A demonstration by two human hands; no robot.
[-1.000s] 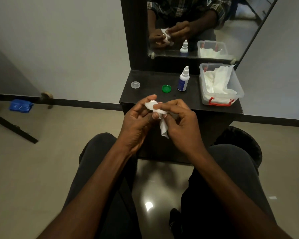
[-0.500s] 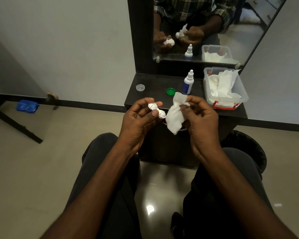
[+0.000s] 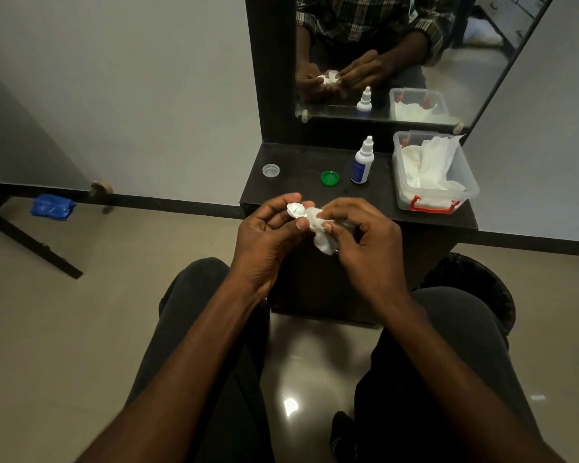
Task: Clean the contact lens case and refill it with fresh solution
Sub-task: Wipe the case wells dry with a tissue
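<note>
Sitting before a dark vanity shelf [image 3: 298, 192] with a mirror [image 3: 398, 55] above it, a person works with both hands raised just in front of the shelf edge. At the shelf's right end stands a clear plastic tub [image 3: 467, 185] with a red latch, stuffed with white tissues. Left of it is the white solution bottle [image 3: 361, 162] with a blue label, upright, nozzle bare. Just beside that lies a green cap [image 3: 329, 178], and well to its left a clear cap [image 3: 270, 170], both apart from the case.

The left hand [image 3: 264, 238] is closed around the white contact lens case [image 3: 296, 210], pinching it between thumb and fingers so one open well faces up. The right hand [image 3: 365, 238] grips a crumpled tissue [image 3: 320, 228], its fingertips pressing the wad against the case's other end; the rest of the tissue hangs below.

By my reading, the step in hand is wiping the wells dry, so cleaning is not finished and refilling has not begun. The next move would call for working the tissue through each well, then freeing the right hand to fetch the bottle while the left keeps the case level.
</note>
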